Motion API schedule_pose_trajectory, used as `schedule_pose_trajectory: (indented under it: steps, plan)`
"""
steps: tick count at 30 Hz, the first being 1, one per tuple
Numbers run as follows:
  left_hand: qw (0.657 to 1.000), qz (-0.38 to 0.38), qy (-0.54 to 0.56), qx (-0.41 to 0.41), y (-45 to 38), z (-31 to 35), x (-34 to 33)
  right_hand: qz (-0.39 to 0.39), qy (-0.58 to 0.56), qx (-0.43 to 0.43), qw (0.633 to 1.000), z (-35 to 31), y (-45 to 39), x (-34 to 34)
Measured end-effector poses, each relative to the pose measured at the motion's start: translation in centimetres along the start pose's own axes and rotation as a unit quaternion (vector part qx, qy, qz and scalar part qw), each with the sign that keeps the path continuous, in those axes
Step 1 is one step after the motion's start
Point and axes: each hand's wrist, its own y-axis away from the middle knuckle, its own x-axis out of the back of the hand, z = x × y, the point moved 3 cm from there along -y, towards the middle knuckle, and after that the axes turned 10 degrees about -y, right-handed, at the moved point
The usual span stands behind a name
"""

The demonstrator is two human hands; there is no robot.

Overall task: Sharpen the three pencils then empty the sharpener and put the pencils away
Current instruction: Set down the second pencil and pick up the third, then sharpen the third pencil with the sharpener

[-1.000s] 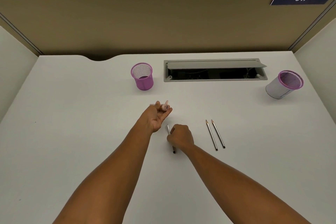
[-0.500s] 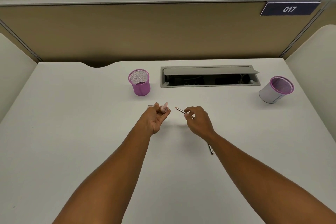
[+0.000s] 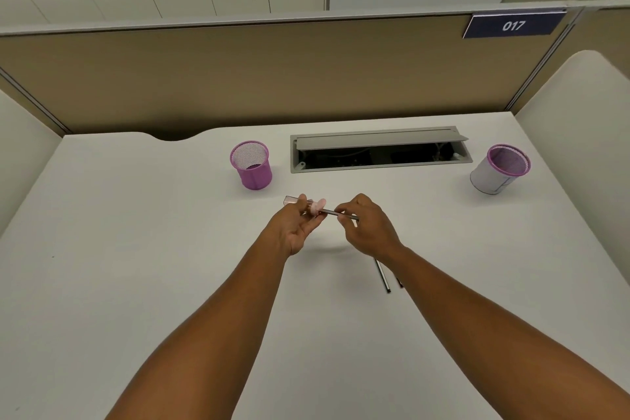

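Observation:
My left hand (image 3: pixel 295 227) holds a small pink sharpener (image 3: pixel 315 206) with a clear tube, above the middle of the white desk (image 3: pixel 136 266). A dark pencil (image 3: pixel 332 212) is gripped in my right hand (image 3: pixel 366 228), and its tip sits in the sharpener's pink end. Two more pencils (image 3: pixel 384 278) lie on the desk just below my right wrist, which hides most of them. An upright purple mesh cup (image 3: pixel 252 165) stands behind my left hand.
A second mesh cup (image 3: pixel 499 169), purple-rimmed with a white wrap, stands at the far right. An open grey cable hatch (image 3: pixel 378 152) is set into the desk's back. Tan partition walls close in the back and both sides.
My right hand picked a pencil up from the desk, swung it toward my left hand and brought its tip into the sharpener. The camera view tilted upward.

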Motion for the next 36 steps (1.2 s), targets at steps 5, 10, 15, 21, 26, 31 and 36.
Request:
schedule_pose_trajectory:
  steps: [5,10,15,21,26,31,36]
  plan:
    - [1.000,-0.006,0.001,-0.013,0.2,-0.1,-0.6,-0.014,0.017,0.006,1.000,-0.6,-0.4,0.3]
    - [1.000,-0.014,-0.010,-0.008,0.6,0.3,-1.2,-0.043,0.109,0.005,0.993,-1.0,-0.5,0.8]
    - [0.999,-0.029,-0.023,-0.010,0.8,0.2,-1.8,-0.077,0.035,-0.127,0.988,-0.8,-1.5,1.7]
    - [0.999,-0.001,-0.034,-0.009,0.9,0.9,-2.0,-0.095,-0.026,-0.107,0.989,-1.5,-1.2,2.2]
    - [1.000,0.002,-0.018,-0.005,1.1,1.2,-1.9,-0.033,0.090,0.008,0.995,-1.8,-0.7,2.3]
    - [1.000,-0.002,-0.015,-0.001,1.5,0.8,-2.3,0.005,0.200,0.020,0.980,-3.2,-0.5,2.3]
    - [1.000,-0.018,-0.018,-0.004,1.6,0.1,-2.9,-0.116,-0.034,-0.310,0.943,-3.4,-2.0,3.4]
